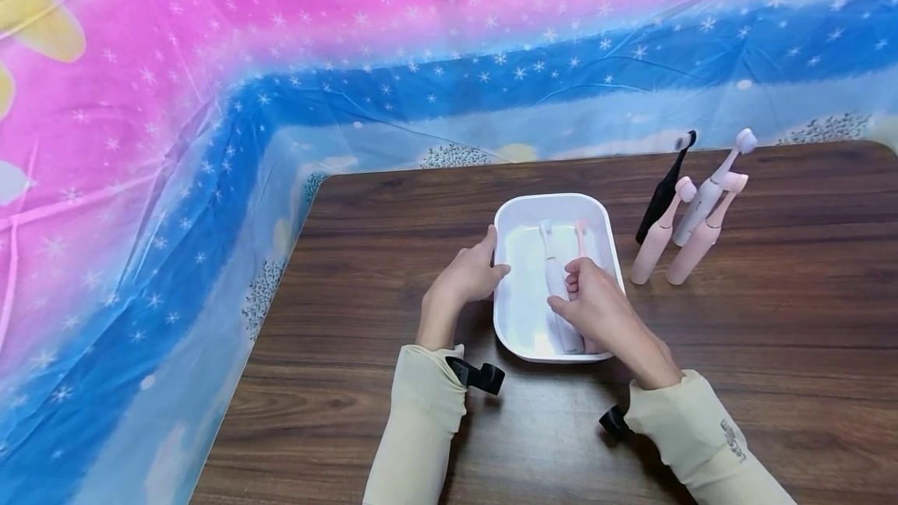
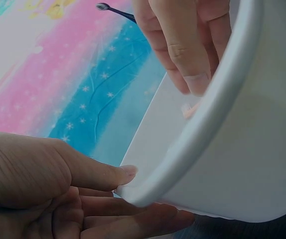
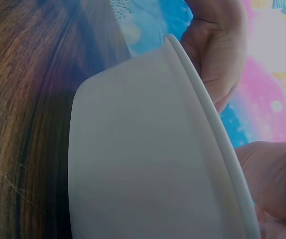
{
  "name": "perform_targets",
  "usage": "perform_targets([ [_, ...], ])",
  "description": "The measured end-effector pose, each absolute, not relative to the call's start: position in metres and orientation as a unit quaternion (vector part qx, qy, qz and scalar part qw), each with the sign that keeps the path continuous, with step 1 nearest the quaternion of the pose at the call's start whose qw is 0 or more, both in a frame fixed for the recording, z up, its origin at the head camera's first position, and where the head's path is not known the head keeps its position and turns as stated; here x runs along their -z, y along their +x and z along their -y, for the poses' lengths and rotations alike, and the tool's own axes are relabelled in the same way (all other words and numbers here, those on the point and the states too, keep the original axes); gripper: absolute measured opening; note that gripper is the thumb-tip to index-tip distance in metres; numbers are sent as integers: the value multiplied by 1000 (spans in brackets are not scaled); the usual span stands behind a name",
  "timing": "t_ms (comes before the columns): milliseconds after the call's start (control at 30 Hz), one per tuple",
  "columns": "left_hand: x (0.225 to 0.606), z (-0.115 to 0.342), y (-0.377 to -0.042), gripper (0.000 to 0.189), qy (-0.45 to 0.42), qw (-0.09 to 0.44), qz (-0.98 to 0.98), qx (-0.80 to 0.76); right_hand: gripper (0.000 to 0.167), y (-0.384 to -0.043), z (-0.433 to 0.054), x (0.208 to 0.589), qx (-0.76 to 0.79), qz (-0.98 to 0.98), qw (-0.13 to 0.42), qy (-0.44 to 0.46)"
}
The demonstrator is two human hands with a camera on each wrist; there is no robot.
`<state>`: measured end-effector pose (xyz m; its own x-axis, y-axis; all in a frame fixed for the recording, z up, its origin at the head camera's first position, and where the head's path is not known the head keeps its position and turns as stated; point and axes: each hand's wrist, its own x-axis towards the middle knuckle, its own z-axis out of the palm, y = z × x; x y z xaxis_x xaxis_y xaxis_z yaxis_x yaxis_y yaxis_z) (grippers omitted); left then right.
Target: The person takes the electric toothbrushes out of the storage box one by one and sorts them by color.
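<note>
A white rectangular container (image 1: 515,287) with rounded corners sits on the wooden table. My left hand (image 1: 468,271) holds its left side, the thumb (image 2: 100,174) over the rim and the other fingers beneath it outside. Inside, a white electric toothbrush (image 1: 554,275) lies lengthwise, with a pink electric toothbrush (image 1: 581,236) to its right. Over the right half hovers my right hand (image 1: 596,302), thumb and loosely bent fingers apart, covering most of the pink handle. No toothbrush shows in its grasp. In the right wrist view the container's outer wall (image 3: 138,149) hides the inside.
Right of the container stand several upright electric toothbrushes: a black one (image 1: 661,197), a white one (image 1: 701,205), a pink one (image 1: 655,244) and another pink one (image 1: 694,252). A pink and blue patterned cloth (image 1: 421,45) hangs behind the wooden table (image 1: 337,294).
</note>
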<state>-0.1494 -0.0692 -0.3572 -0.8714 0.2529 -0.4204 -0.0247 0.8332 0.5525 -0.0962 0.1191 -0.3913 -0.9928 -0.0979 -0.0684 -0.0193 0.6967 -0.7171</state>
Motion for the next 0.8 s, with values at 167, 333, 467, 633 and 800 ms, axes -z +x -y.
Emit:
perform_targets([
  [167,357,69,-149,71,61,246,-924,-286,44,-97,-117,393,385,-921,48,-36],
  [333,356,69,-148,71,59,246,-924,-285,46,-98,-114,394,385,-920,67,-36],
  [467,358,70,-149,71,63,245,-924,-287,48,-98,-111,395,383,-918,98,-40],
  [633,358,70,-150,71,70,238,-927,-282,47,-99,-108,395,387,-915,111,-38],
  [800,358,70,-150,71,67,238,-928,-278,43,-100,-106,396,386,-914,116,-45],
])
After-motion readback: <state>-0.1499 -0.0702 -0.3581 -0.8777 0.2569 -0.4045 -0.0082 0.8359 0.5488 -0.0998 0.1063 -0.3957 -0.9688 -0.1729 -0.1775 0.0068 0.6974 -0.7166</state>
